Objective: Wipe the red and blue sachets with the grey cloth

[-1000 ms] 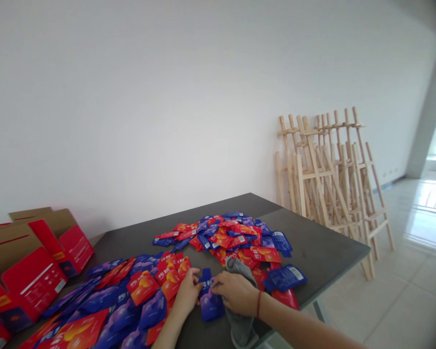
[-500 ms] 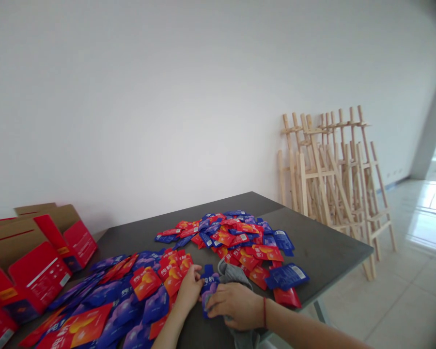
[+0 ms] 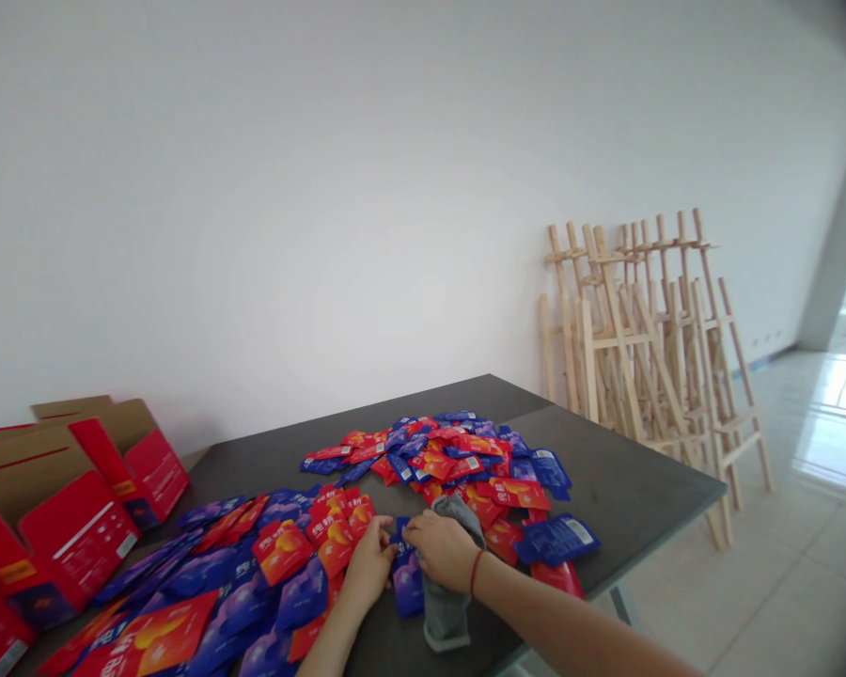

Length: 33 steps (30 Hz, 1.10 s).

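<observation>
A purple-blue pouch lies flat on the dark table. My left hand rests on its left edge, fingers curled onto it. My right hand, with a red string at the wrist, presses a grey cloth against the pouch's right side, fingers closed on the cloth. Red and blue pouches lie scattered just behind my hands, and more pouches are spread to the left.
Red and brown cardboard boxes stand open at the table's left end. Several wooden easels lean against the white wall to the right. The table's right edge drops to a tiled floor.
My right hand has slid with the grey cloth up and back over the purple-blue pouch. My left hand stayed on the pouch's left edge.
</observation>
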Available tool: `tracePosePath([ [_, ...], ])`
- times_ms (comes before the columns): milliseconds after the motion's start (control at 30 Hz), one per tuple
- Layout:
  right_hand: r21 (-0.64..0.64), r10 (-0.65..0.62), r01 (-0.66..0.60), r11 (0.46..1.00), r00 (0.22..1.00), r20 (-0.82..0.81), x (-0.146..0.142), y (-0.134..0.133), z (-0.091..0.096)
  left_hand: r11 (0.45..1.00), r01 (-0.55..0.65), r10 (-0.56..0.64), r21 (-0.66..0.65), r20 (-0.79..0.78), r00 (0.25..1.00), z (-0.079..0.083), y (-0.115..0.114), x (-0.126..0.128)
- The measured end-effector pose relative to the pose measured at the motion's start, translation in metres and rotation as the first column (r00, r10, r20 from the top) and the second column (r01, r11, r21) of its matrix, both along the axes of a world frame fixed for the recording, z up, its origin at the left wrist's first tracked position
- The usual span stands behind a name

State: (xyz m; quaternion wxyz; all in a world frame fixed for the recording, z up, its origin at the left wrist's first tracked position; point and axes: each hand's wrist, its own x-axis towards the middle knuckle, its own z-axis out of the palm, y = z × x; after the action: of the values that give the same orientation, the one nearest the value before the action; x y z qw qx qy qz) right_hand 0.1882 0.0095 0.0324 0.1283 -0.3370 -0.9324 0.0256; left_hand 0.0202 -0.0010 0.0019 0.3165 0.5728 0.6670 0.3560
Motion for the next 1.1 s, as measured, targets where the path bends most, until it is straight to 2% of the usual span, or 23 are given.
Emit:
tracePosePath([
  [100, 0.01, -0.022, 0.022, 1.0, 1.0, 0.011, -0.004, 0.0, 0.001, 1.0, -0.007, 0.006, 0.018, 0.016, 1.0, -0.001, 0.0, -0.001],
  [200, 0.017, 0.144, -0.144, 0.989, 0.989, -0.018, 0.008, -0.006, -0.002, 0.999, -0.018, 0.017, 0.052, 0.028, 0.999, -0.001, 0.0, -0.003],
  [300, 0.02, 0.355, -0.354, 0.935, 0.933, -0.053, 0.026, -0.017, -0.007, 0.995, -0.028, 0.024, 0.098, 0.038, 0.999, 0.0, 0.001, -0.005],
  [400, 0.035, 0.44, -0.439, 0.898, 0.896, -0.062, 0.036, -0.024, -0.012, 0.99, -0.029, 0.023, 0.138, 0.048, 0.999, 0.0, 0.002, -0.006],
  [500, 0.055, 0.381, -0.378, 0.924, 0.922, -0.062, 0.031, -0.022, -0.012, 0.986, -0.023, 0.014, 0.164, 0.053, 0.998, -0.001, 0.002, -0.005],
  [633, 0.046, 0.138, -0.135, 0.99, 0.989, -0.056, 0.01, -0.006, -0.008, 0.983, -0.012, 0.001, 0.184, 0.058, 0.998, 0.0, 0.0, -0.005],
  [767, 0.031, -0.046, 0.048, 0.998, 0.998, -0.044, -0.006, 0.008, -0.005, 0.982, -0.002, -0.009, 0.189, 0.06, 0.998, 0.001, 0.0, -0.006],
  [867, 0.032, -0.089, 0.09, 0.995, 0.995, -0.041, -0.009, 0.01, -0.006, 0.981, -0.009, -0.001, 0.196, 0.049, 0.999, 0.001, 0.001, -0.009],
  [933, 0.042, -0.02, 0.021, 0.999, 0.999, -0.033, -0.005, 0.008, -0.006, 0.979, -0.015, 0.008, 0.203, 0.038, 0.999, -0.001, 0.002, -0.01],
  [1000, 0.058, 0.133, -0.131, 0.99, 0.991, -0.027, 0.003, 0.003, -0.007, 0.977, -0.023, 0.018, 0.212, 0.03, 0.999, -0.003, 0.003, -0.011],
  [1100, 0.079, 0.371, -0.368, 0.927, 0.928, -0.031, 0.02, -0.006, -0.008, 0.972, -0.039, 0.033, 0.233, 0.028, 0.999, -0.006, 0.004, -0.011],
])
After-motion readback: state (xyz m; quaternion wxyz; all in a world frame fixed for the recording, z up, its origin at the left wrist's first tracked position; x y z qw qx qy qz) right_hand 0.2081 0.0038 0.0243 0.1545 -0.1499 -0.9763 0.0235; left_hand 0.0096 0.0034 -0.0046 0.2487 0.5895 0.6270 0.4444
